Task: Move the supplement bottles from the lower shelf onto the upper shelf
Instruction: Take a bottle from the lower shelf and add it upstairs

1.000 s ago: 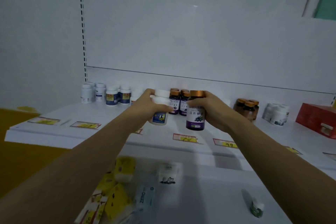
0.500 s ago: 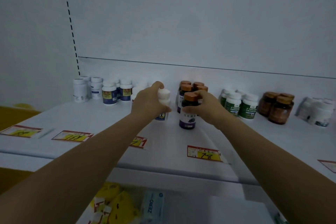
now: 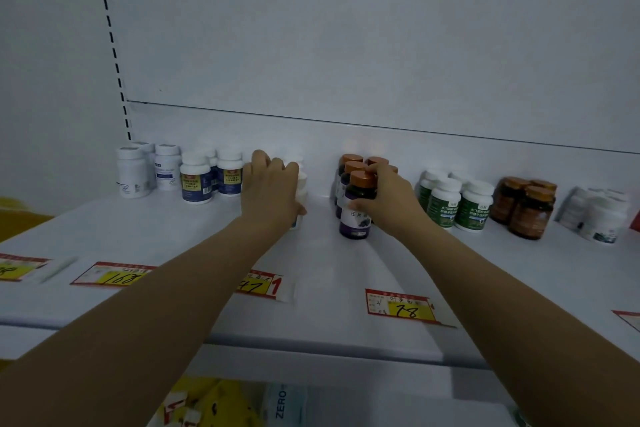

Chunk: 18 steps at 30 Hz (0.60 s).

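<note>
Gripping with left fingers a white plastic bottle, with right fingers an orange-capped dark bottle, risking toppling the orange-capped cluster at twelve o'clock.

White flat metal upper shelf, L to R along the back: plain white plastic bottles, white bottles w/ navy-yellow labels, small white bottle mostly covered, dark purple-label bottles w/ orange-brown caps, front purple bottle standing just ahead of them, green-label white-capped bottles, amber-brown bottles, white tubs far R. Red-yellow paper price tags flat nr front edge. White lower shelf below: yellow packs, pale pack marked ZERO.
</note>
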Tool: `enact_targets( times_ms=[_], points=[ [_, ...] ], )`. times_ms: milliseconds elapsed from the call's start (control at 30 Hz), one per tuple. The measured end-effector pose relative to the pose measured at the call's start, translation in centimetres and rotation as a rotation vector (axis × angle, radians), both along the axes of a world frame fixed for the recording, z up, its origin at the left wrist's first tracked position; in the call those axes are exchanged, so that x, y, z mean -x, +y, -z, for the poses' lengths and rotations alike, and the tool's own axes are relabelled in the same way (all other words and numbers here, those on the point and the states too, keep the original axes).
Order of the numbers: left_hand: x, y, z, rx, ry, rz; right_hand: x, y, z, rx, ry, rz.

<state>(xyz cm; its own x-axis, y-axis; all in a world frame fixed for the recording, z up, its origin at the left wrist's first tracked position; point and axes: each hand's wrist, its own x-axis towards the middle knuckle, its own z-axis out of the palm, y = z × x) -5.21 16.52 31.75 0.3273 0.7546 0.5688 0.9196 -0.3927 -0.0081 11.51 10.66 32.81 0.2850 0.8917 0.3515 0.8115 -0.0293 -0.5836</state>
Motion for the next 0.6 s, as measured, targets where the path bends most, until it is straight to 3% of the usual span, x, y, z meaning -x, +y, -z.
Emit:
enact_targets(
  times_ms=[200,600],
  points=[
    [0.1,0.4,-0.2,-0.006,0.032,0.032,-0.5,1.4,0.5,-0.019,-0.087,0.042],
    [1.0,0.8,0.0,0.042,0.062,-0.027,-0.6,2.0,0.7,-0.043,-0.066,0.059]
  ],
)
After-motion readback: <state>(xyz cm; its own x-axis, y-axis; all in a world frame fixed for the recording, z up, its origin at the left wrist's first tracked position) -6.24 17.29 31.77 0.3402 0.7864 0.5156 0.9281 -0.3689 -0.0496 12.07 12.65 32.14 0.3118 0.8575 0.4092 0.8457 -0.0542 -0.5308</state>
